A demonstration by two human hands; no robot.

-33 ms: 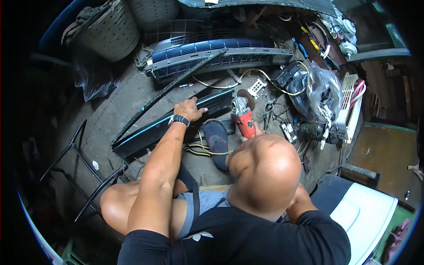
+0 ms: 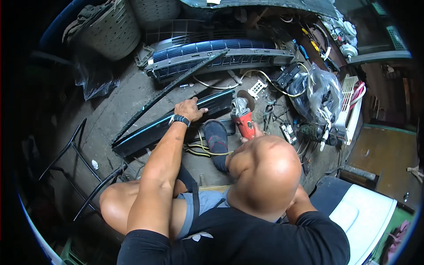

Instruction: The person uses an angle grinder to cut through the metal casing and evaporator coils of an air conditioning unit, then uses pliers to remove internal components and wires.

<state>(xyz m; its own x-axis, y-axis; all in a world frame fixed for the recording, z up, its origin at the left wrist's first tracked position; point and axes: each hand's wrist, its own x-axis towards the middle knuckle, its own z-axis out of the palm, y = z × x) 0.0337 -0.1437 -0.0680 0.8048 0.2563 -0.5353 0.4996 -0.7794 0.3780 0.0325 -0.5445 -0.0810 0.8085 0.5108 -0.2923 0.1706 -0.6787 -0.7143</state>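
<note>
My left hand (image 2: 189, 109), with a dark watch at the wrist, grips the upper edge of a long black panel (image 2: 152, 139). Its fingers bend over the edge and the thumb points right. The panel lies aslant on the floor before me. My right hand (image 2: 256, 133), mostly hidden by my raised knee, is closed round the rear of a red angle grinder (image 2: 245, 125). The grinder's disc (image 2: 246, 100) is at the panel's right end; whether they touch, I cannot tell. My shod foot (image 2: 216, 137) is between the panel and the grinder.
A thin dark strip (image 2: 167, 90) leans beyond the panel against a long slatted housing (image 2: 221, 59). Yellow-black pliers (image 2: 197, 151) lie near my foot. Cables, a plastic bag (image 2: 324, 90) and small parts crowd the right. A black metal frame (image 2: 79, 154) stands left. Perforated baskets (image 2: 108, 33) are at the back.
</note>
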